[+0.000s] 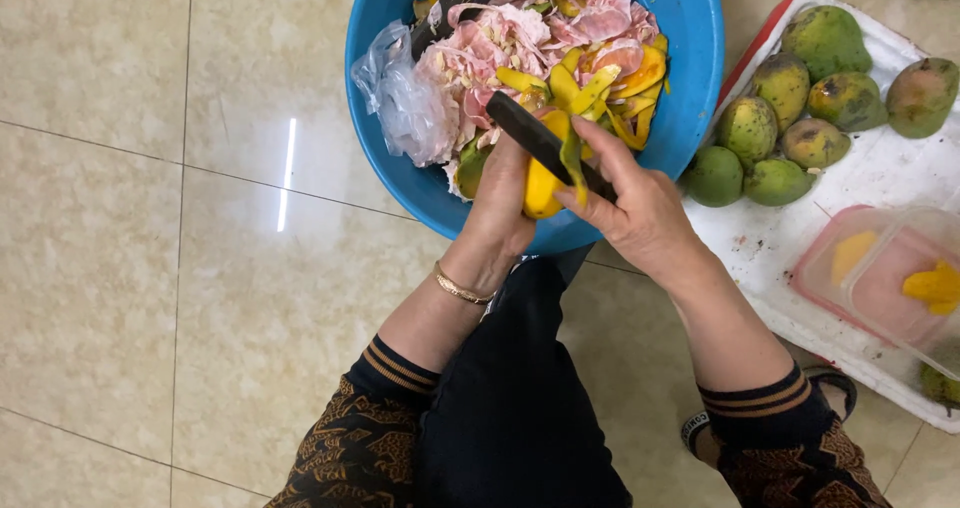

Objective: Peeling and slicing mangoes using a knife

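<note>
**Yellow mango, half peeled, over the blue basin**

Yellow flesh shows on the mango (pixel 541 190), which sits just over the near rim of the basin (pixel 700 58). The left hand (pixel 500 203) cups it from the side away from the tray, fingers curled closed around the fruit. The right hand (pixel 640 208) has its fingers wrapped around a dark knife (pixel 535 138); the blade lies across the top of the mango, and a strip of peel (pixel 573 158) hangs from it.

The mango's long axis runs roughly upright in the picture, one end pointing into the basin, the other back toward the person's lap. The knife slants across it, its far end toward the basin's middle and its handle end inside the right hand.

Inside the basin lie yellow peels (pixel 620 83), pink scraps (pixel 520 28) and a clear bag (pixel 405 98). Beside the basin, a white tray (pixel 880 168) carries whole green mangoes (pixel 800 98) and a pink tub (pixel 900 278) with cut yellow pieces.

Risk, as I judge it: the bared flesh looks wet and slick, so the fruit could slip in the left hand. The blade works close to the left fingertips; a slip there could nick them or drop the mango among the scraps.
</note>
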